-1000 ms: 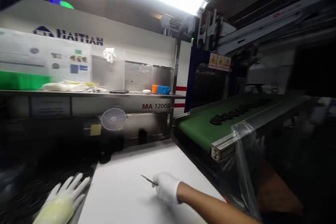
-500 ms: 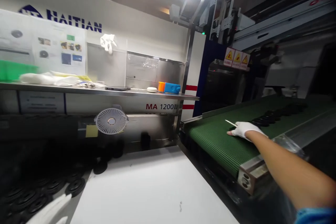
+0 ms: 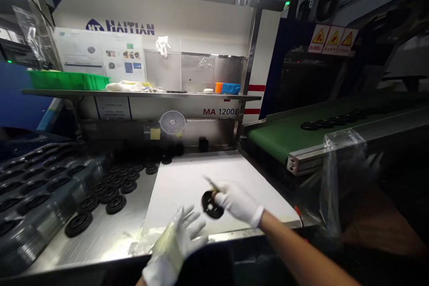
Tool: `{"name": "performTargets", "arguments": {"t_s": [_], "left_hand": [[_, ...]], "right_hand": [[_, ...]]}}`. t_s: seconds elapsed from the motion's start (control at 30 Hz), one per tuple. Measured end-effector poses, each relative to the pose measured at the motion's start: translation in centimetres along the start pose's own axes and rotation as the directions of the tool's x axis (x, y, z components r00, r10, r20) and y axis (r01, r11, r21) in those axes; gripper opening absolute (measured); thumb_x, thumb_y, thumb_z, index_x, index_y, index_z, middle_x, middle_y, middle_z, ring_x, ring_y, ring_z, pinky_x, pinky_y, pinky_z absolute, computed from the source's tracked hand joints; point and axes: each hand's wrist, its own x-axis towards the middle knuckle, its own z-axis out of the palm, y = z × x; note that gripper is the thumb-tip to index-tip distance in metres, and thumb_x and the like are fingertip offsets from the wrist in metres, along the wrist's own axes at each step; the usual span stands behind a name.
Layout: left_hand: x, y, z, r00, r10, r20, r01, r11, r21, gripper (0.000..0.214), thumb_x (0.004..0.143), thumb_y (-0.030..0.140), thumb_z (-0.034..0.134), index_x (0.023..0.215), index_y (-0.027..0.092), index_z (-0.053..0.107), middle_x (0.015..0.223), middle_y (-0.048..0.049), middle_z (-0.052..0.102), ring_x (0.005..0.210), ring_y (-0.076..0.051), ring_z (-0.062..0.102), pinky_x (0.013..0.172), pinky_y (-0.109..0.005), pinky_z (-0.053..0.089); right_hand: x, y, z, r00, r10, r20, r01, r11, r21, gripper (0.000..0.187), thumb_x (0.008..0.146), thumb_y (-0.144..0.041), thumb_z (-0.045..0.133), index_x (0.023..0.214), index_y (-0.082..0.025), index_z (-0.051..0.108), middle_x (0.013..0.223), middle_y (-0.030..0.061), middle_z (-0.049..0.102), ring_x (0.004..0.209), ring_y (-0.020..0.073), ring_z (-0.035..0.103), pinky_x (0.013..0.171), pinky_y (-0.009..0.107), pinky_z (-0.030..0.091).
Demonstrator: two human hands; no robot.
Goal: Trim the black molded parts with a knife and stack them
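Observation:
My right hand (image 3: 236,201), in a white glove with bare fingertips, grips a black round plastic part (image 3: 208,207) with holes near its centre. A thin pointed tool (image 3: 210,182), blurred, sticks out of the same hand; its kind is unclear. Both are above the white sheet (image 3: 187,174) on the bench. To the left of the part, my gloved left hand (image 3: 177,241) is open, fingers spread and palm toward the part, with nothing in it. Several similar black round parts (image 3: 115,204) lie on the metal bench top further left.
Clear plastic trays (image 3: 50,214) with black parts stand at the far left. On the right, a green conveyor (image 3: 275,140) carries a row of black parts (image 3: 325,123); a plastic bag (image 3: 331,178) hangs from its edge. A shelf (image 3: 150,94) and small fan (image 3: 172,122) are behind.
My right hand has come from the conveyor to above the white sheet, now with a black round part in it. My left hand has moved right, toward that part. The view has turned left.

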Motion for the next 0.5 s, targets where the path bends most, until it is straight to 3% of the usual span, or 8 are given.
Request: {"name": "performTargets", "arguments": {"t_s": [0.07, 0.13, 0.27, 0.37, 0.43, 0.5], "left_hand": [[0.1, -0.2, 0.9, 0.990, -0.063, 0.126, 0.053, 0.995, 0.086, 0.039, 0.079, 0.043, 0.042, 0.089, 0.016, 0.068, 0.095, -0.0131, 0.068, 0.090, -0.022, 0.063, 0.067, -0.031, 0.051], [0.3, -0.3, 1.1, 0.988, -0.084, 0.133, 0.082, 0.996, 0.024, 0.037, 0.079, 0.045, 0.041, 0.083, 0.019, 0.068, 0.086, -0.0108, 0.069, 0.087, -0.022, 0.062, 0.064, -0.032, 0.051], [1.2, -0.4, -0.1, 0.996, -0.053, 0.068, 0.074, 0.931, -0.357, 0.032, 0.082, 0.044, 0.041, 0.095, 0.021, 0.059, 0.098, -0.0093, 0.065, 0.096, -0.022, 0.060, 0.079, -0.040, 0.048], [2.7, -0.5, -1.4, 0.987, -0.161, 0.013, 0.123, 0.697, -0.707, 0.019, 0.074, 0.021, 0.054, 0.092, 0.016, 0.056, 0.081, -0.0072, 0.063, 0.081, -0.019, 0.063, 0.081, -0.040, 0.049], [3.9, -0.5, -1.9, 0.980, -0.192, -0.052, 0.066, 0.559, -0.826, 0.025, 0.068, 0.008, 0.052, 0.092, 0.014, 0.056, 0.072, -0.0042, 0.058, 0.071, -0.017, 0.062, 0.074, -0.039, 0.051], [4.9, -0.3, -2.0, 0.982, -0.148, -0.120, -0.018, 0.556, -0.831, 0.029, 0.065, 0.005, 0.048, 0.091, 0.014, 0.057, 0.070, -0.0039, 0.057, 0.068, -0.017, 0.060, 0.067, -0.036, 0.052]], "right_hand": [[-1.7, -2.4, 4.6, 0.998, -0.028, 0.063, 0.024, 0.998, 0.062, 0.016, 0.074, -0.015, 0.047, 0.070, -0.017, 0.062, 0.065, -0.0027, 0.062, 0.059, 0.0101, 0.055, 0.053, 0.018, 0.036], [-2.4, -3.6, 6.4, 0.997, -0.032, 0.065, 0.026, 0.995, 0.096, 0.010, 0.073, -0.018, 0.051, 0.067, -0.016, 0.059, 0.062, -0.0016, 0.060, 0.057, 0.0109, 0.053, 0.052, 0.019, 0.035], [-2.2, -3.4, 5.6, 0.998, -0.059, -0.028, 0.063, 0.987, 0.150, 0.018, 0.085, -0.033, 0.043, 0.080, -0.019, 0.054, 0.075, -0.0003, 0.059, 0.067, 0.0121, 0.054, 0.059, 0.020, 0.038], [-2.1, -2.0, 5.4, 0.993, -0.073, -0.098, 0.092, 0.975, 0.204, 0.023, 0.089, -0.030, 0.035, 0.077, -0.020, 0.053, 0.075, -0.0002, 0.057, 0.068, 0.0122, 0.053, 0.062, 0.021, 0.039], [-2.2, -0.9, 6.3, 0.996, -0.052, -0.078, 0.072, 0.959, 0.273, 0.021, 0.087, -0.026, 0.037, 0.075, -0.020, 0.054, 0.071, -0.0010, 0.057, 0.066, 0.0123, 0.053, 0.060, 0.021, 0.039], [-2.4, -0.1, 7.7, 0.999, 0.004, -0.033, 0.005, 0.961, 0.277, 0.020, 0.086, -0.022, 0.037, 0.074, -0.021, 0.054, 0.067, -0.0018, 0.056, 0.062, 0.0123, 0.053, 0.058, 0.021, 0.038]]}}
